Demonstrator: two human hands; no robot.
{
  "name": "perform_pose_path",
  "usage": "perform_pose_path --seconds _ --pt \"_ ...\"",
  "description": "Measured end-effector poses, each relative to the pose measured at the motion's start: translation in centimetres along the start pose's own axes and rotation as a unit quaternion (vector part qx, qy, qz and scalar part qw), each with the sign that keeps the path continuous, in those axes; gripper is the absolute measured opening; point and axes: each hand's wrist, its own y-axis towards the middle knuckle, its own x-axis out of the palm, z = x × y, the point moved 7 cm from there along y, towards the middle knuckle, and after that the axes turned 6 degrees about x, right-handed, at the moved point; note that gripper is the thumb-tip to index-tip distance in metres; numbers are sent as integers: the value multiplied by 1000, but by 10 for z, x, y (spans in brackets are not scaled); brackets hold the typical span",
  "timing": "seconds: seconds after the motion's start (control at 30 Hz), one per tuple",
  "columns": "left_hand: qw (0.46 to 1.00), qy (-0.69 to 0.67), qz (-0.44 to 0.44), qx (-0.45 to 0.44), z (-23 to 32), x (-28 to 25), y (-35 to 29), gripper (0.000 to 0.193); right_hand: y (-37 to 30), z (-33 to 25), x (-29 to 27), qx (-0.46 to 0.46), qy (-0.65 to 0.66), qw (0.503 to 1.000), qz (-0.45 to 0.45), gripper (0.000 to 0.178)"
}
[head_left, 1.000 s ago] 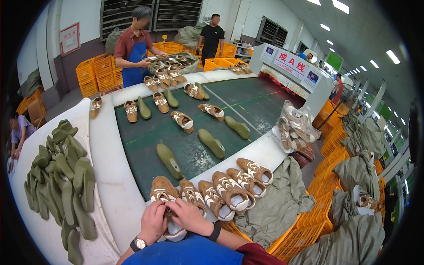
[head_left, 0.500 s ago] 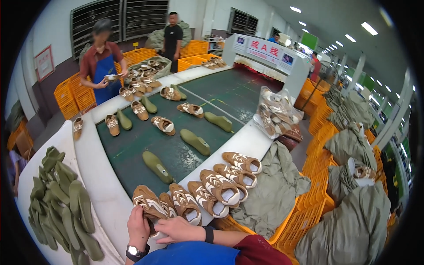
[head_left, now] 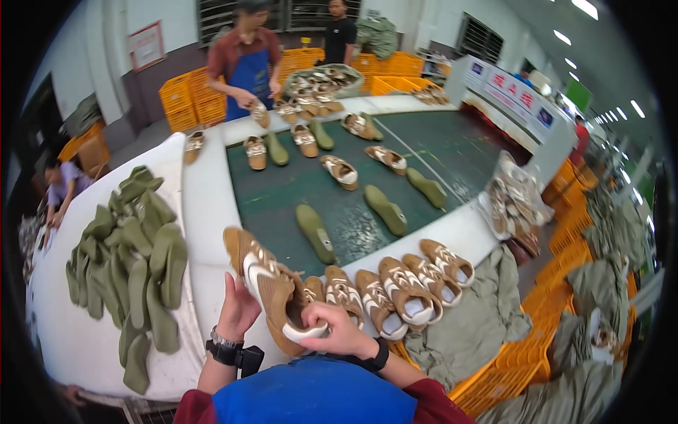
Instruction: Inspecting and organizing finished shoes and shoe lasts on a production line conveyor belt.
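A brown sneaker with white stripes is raised and tilted above the near table edge, toe pointing away. My right hand grips it at the heel, fingers curled into its opening. Close against the shoe's left side is my left hand, its visible fingers stretched and apart; part of it is hidden behind the shoe. To the right, several matching sneakers stand in a row on the white ledge. Green shoe lasts lie heaped on the white table at left.
On the dark green conveyor are spaced sneakers and lasts. A clear bag of shoes sits on the right ledge. Orange crates with grey-green cloth line the right. Across the belt, a person in a blue apron holds a shoe.
One sneaker has been lifted from the row's left end, and my right hand now grips its heel. The view has swung left. The person across has lowered a shoe toward the ledge.
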Motion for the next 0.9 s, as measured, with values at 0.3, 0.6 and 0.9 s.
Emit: perform_pose_path --seconds 0.3,0.6,0.9 --pt "989 57 61 121 45 -33 -11 61 -20 38 11 202 171 963 -58 17" --pt "937 247 197 149 78 -44 -3 35 1 82 -4 362 500 786 36 47" --pt "889 359 280 50 70 -84 -42 46 9 81 -2 374 419 819 119 32"
